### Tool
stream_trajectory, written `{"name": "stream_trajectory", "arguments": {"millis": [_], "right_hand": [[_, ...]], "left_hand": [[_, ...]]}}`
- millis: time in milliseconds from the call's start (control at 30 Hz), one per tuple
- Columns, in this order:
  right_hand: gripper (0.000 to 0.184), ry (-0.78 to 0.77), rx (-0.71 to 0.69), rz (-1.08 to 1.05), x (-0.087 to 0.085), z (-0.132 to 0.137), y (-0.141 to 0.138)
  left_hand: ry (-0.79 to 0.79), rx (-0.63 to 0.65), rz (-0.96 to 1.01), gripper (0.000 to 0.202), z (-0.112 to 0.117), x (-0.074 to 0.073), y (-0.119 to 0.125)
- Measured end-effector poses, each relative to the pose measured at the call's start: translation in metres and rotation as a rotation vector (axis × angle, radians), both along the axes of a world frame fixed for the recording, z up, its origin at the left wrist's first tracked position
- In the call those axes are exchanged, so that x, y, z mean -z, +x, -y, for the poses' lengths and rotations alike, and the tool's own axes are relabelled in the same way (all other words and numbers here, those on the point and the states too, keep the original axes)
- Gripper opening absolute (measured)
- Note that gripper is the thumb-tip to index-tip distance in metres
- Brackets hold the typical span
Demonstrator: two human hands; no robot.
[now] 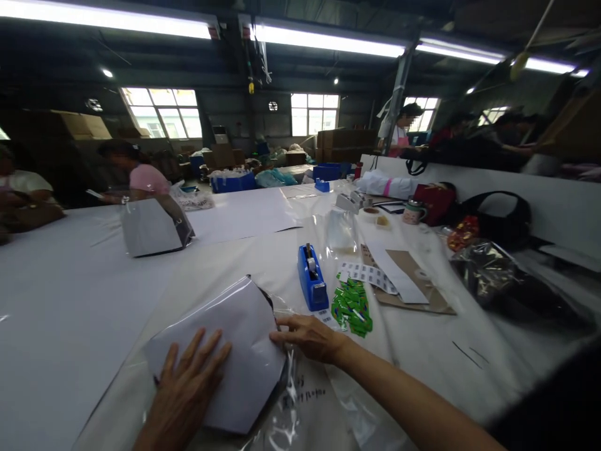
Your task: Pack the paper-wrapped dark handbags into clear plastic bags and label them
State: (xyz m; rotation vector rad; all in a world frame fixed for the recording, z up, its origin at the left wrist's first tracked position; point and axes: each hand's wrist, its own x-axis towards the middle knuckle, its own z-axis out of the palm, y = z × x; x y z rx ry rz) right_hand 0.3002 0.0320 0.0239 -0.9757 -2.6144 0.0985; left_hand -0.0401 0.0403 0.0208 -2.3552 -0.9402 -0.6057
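A white, flat-faced package (244,351) with a dark edge lies in front of me, glossy clear plastic over it. My left hand (190,382) rests flat on its face, fingers spread. At the package's right edge, my right hand (305,338) has thumb and forefinger closed on the clear plastic bag (290,363); the exact grip is partly hidden. Just beyond that hand stands a blue tape dispenser (312,282). Beside the dispenser is a heap of small green packets (352,308), with a strip of printed labels (369,275) touching it.
A similar bagged package (154,228) stands farther back at left. Brown cardboard with white paper (408,279) lies right, near a dark plastic bag (498,275). A mug (413,212) and black handbag (498,213) stand behind. Co-workers sit at far left.
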Motion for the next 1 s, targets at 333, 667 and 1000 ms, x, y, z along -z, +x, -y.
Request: {"name": "stream_trajectory", "arguments": {"millis": [333, 667, 1000], "right_hand": [[0.034, 0.069, 0.558, -0.294, 0.008, 0.082, 0.116], [0.036, -0.279, 0.887, -0.137, 0.008, 0.054, 0.138], [0.024, -0.251, 0.977, 0.100, 0.000, 0.056, 0.131]], "left_hand": [[0.020, 0.009, 0.014, 0.040, 0.004, 0.001, 0.007], [0.058, 0.044, -0.031, 0.042, 0.002, 0.000, 0.006], [0.057, 0.019, -0.039, 0.042, 0.003, 0.001, 0.007]]}}
